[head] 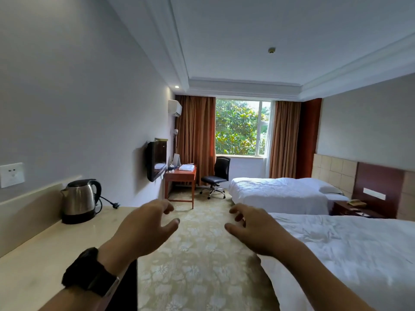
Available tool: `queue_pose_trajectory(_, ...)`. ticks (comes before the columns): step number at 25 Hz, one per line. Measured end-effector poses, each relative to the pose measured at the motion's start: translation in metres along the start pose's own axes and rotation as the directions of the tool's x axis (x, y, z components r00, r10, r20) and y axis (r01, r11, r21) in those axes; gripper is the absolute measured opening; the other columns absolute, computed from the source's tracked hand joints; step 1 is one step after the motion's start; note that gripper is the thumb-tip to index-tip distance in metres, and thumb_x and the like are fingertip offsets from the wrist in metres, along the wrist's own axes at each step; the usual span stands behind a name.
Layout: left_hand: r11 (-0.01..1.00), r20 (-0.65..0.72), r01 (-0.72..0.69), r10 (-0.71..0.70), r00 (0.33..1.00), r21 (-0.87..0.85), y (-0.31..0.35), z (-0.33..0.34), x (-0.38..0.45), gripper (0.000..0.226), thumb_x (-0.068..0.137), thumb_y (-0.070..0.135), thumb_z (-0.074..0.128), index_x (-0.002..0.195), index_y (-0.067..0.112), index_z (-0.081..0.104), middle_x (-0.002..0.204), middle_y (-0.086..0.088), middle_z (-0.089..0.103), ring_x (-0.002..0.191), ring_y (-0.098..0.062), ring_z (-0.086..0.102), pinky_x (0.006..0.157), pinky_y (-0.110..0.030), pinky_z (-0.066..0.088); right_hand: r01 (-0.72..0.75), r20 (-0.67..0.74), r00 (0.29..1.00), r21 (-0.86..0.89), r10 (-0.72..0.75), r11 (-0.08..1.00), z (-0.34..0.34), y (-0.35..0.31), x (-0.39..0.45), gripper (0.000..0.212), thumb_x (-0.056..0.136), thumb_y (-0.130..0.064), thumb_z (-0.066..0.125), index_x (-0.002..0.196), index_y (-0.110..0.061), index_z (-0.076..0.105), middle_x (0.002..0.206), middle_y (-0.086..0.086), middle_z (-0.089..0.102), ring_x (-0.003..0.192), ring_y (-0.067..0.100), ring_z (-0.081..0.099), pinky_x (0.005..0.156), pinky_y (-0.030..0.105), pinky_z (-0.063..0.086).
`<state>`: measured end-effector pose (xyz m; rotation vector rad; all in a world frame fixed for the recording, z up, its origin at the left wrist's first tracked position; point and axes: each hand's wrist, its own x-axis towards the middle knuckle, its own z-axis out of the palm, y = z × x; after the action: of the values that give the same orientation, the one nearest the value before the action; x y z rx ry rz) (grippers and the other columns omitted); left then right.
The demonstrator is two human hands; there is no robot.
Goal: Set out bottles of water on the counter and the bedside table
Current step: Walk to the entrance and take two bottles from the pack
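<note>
Bottles of water do not show anywhere. Your left hand [143,225] and right hand [253,227] float over the carpet [197,265], fingers spread and curled, holding nothing. Your counter [45,254] has a kettle [79,200] on it.

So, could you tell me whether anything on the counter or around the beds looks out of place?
Only a small thing: the kettle's power cord lies unplugged and loose on the counter, its plug near the edge. The beds look made. No water bottles are visible, and both hands are empty.
</note>
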<state>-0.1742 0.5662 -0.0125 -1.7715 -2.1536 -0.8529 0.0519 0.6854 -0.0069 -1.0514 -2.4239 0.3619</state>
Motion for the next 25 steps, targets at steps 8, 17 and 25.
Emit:
queue_pose_trajectory(8, 0.996, 0.004, -0.056, 0.057, 0.998, -0.067, -0.059, 0.083, 0.229, 0.040, 0.086, 0.047, 0.059, 0.118, 0.024, 0.059, 0.118, 0.006, 0.066, 0.098, -0.007, 0.059, 0.079, -0.022, 0.049, -0.054, -0.121, 0.991, 0.039, 0.058, 0.998, 0.010, 0.070, 0.218, 0.047, 0.084, -0.052, 0.059, 0.125, -0.030, 0.054, 0.112, -0.009, 0.063, 0.094, 0.009, 0.060, 0.087, 0.032, 0.054)
queue_pose_trajectory(17, 0.995, 0.035, -0.064, 0.067, 0.997, -0.071, -0.105, 0.243, 0.442, 0.039, 0.085, 0.045, 0.061, 0.117, 0.024, 0.060, 0.115, 0.005, 0.066, 0.093, -0.007, 0.058, 0.078, -0.023, 0.049, -0.047, -0.150, 0.987, 0.035, 0.051, 0.998, 0.068, 0.217, 0.437, 0.053, 0.083, -0.055, 0.059, 0.130, -0.032, 0.049, 0.116, -0.009, 0.063, 0.098, 0.008, 0.058, 0.086, 0.030, 0.053)
queue_pose_trajectory(25, 0.999, -0.039, -0.029, 0.028, 0.999, -0.026, -0.139, 0.325, 0.664, 0.036, 0.087, 0.041, 0.060, 0.116, 0.020, 0.061, 0.111, 0.005, 0.066, 0.092, -0.009, 0.059, 0.070, -0.020, 0.044, 0.066, -0.172, 0.984, 0.109, -0.047, 0.992, 0.062, 0.325, 0.674, 0.053, 0.084, -0.051, 0.061, 0.130, -0.028, 0.050, 0.112, -0.005, 0.063, 0.095, 0.011, 0.058, 0.081, 0.030, 0.050)
